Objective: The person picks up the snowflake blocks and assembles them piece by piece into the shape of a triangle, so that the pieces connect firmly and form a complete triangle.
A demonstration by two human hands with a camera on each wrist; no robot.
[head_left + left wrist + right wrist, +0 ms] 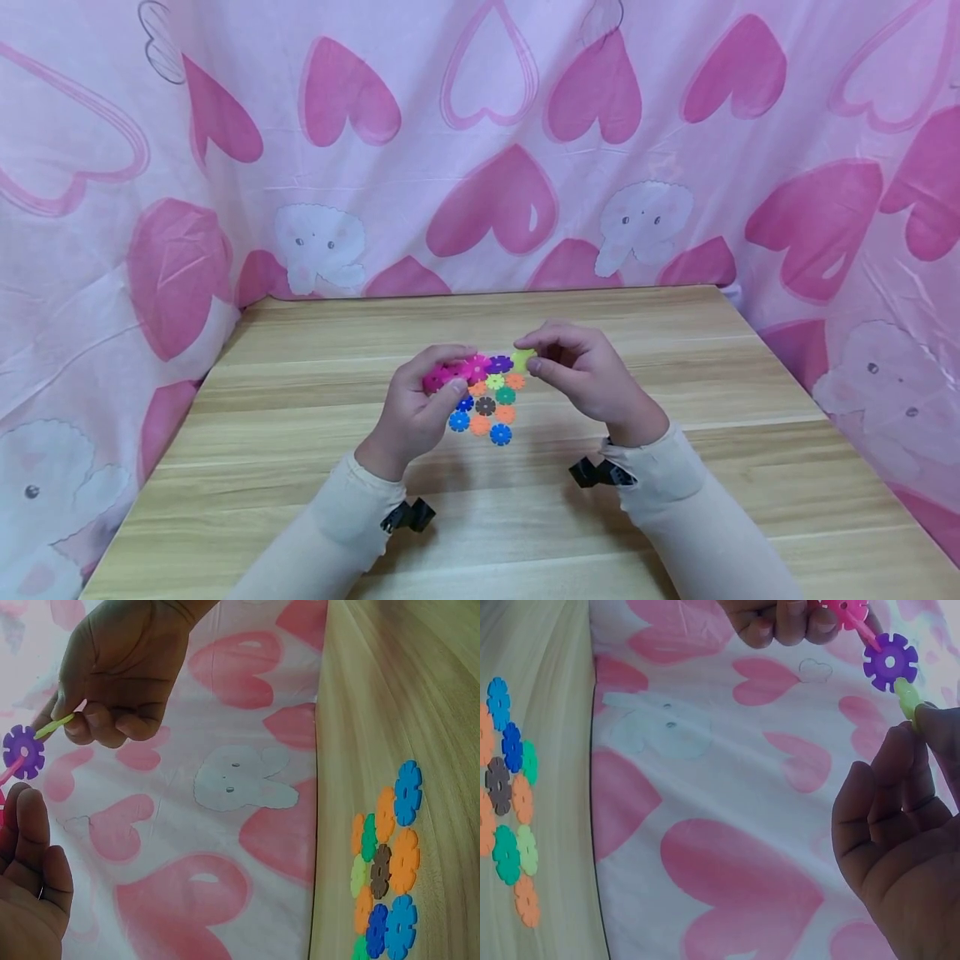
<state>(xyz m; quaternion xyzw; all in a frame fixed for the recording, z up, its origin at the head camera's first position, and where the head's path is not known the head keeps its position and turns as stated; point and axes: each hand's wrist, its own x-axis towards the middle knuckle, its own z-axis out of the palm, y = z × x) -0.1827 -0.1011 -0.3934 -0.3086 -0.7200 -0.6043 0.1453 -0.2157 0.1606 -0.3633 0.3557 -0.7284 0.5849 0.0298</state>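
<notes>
My left hand [414, 407] grips a chain of pink snowflake discs [476, 367], toothed plastic pieces slotted into one another. At the chain's right end stands a purple disc [890, 662], joined edge-on to a pink one. My right hand [581, 373] pinches a yellow-green disc [907, 698] between thumb and fingertips, its edge meeting the purple disc's rim. Both hands are raised above the table, as the wrist views show. Part of the pink chain is hidden behind the left hand's fingers.
On the wooden table [315, 467] below the hands lie several loose discs, among them a brown disc [485, 407], a blue disc [501, 434] and a green disc [506, 396]. A pink heart-patterned curtain [495, 200] encloses the back and sides.
</notes>
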